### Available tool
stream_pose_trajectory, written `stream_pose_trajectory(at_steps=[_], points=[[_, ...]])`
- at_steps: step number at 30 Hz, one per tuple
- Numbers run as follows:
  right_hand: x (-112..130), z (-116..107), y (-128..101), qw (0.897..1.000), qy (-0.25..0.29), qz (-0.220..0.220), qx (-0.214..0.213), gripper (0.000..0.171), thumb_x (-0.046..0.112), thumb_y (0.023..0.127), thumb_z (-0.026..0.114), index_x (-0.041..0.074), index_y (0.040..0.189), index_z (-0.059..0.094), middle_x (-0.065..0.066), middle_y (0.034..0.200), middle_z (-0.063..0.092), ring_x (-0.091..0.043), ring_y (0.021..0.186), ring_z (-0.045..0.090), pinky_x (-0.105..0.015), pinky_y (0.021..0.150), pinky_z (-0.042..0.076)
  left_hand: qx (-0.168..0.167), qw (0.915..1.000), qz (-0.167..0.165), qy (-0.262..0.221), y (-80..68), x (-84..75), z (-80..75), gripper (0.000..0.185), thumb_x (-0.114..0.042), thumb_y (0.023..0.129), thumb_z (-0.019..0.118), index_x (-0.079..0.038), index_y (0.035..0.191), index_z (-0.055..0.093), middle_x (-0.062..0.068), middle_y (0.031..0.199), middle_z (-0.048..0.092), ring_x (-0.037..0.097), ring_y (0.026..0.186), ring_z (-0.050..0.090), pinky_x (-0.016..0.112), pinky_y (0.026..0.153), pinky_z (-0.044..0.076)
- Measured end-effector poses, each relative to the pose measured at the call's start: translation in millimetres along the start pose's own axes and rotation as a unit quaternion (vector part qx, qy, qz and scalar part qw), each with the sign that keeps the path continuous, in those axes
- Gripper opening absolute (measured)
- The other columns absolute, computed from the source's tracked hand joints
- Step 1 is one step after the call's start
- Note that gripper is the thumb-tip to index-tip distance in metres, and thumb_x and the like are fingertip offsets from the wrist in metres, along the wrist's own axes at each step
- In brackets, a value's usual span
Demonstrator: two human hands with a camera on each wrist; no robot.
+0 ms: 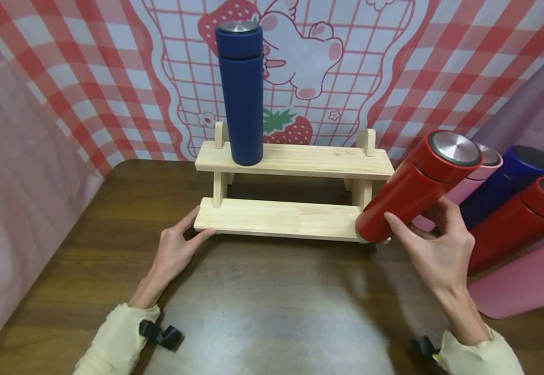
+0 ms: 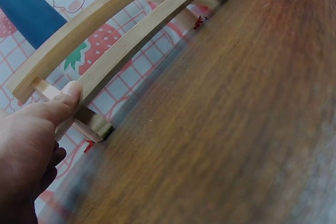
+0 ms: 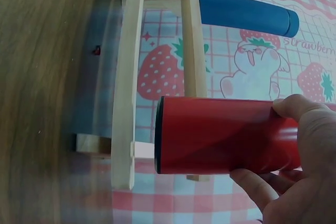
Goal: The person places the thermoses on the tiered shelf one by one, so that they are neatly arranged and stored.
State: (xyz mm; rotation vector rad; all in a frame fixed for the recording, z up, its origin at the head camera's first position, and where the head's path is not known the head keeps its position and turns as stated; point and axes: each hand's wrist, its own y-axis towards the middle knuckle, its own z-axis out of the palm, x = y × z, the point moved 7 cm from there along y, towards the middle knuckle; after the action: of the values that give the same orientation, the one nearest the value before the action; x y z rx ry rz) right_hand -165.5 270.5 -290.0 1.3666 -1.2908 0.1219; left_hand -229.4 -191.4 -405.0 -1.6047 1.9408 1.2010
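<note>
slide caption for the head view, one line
Left hand holds a wooden rack, right hand a tilted red bottle; one blue bottle stands on the upper shelf.

Brown wood-grain tabletop, pale glare. Behind: red-white checked backdrop, strawberry print. Pink drape left, mauve drape right.

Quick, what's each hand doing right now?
Left hand: gripping the left end of the two-tier wooden rack.
Right hand: holding a red thermos bottle.

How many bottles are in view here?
6: navy bottle on the upper shelf; red bottle in the right hand; at the right, pink bottle, blue bottle, second red bottle and second pink bottle. More may be hidden.
</note>
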Motion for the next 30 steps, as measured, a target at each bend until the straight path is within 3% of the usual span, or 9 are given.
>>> stream_pose_trajectory(at_steps=[9,15,30], points=[[12.2,14.5,3.5,1.000,-0.006,-0.019,0.012,0.066,-0.002,0.072,0.092,0.006,0.133,0.067,0.003,0.114,0.072,-0.001,0.102,0.065,-0.013,0.086,0.049,-0.001,1.0000,0.004,-0.001,0.1,-0.3,0.9,0.069,-0.019,0.089,0.085,0.003,0.147,0.055,0.021,0.143,0.057,0.040,0.125,0.060,0.058,0.099,0.049],[17.3,27.2,5.1,0.999,0.011,-0.008,0.031,0.063,0.000,0.076,0.090,0.004,0.134,0.065,-0.009,0.117,0.072,-0.004,0.102,0.066,-0.012,0.081,0.052,-0.001,1.0000,0.003,0.000,0.1,-0.9,0.8,0.068,-0.020,0.089,0.085,0.003,0.147,0.055,0.021,0.143,0.057,0.040,0.125,0.060,0.058,0.099,0.049],[29.7,53.3,12.3,0.995,0.070,-0.011,0.066,0.061,0.000,0.080,0.087,0.000,0.135,0.062,-0.010,0.117,0.069,-0.012,0.104,0.066,-0.016,0.075,0.056,0.002,1.0000,0.002,0.002,0.1,-0.7,0.3,0.069,-0.021,0.089,0.085,0.002,0.148,0.055,0.020,0.144,0.057,0.040,0.127,0.058,0.058,0.100,0.048]])
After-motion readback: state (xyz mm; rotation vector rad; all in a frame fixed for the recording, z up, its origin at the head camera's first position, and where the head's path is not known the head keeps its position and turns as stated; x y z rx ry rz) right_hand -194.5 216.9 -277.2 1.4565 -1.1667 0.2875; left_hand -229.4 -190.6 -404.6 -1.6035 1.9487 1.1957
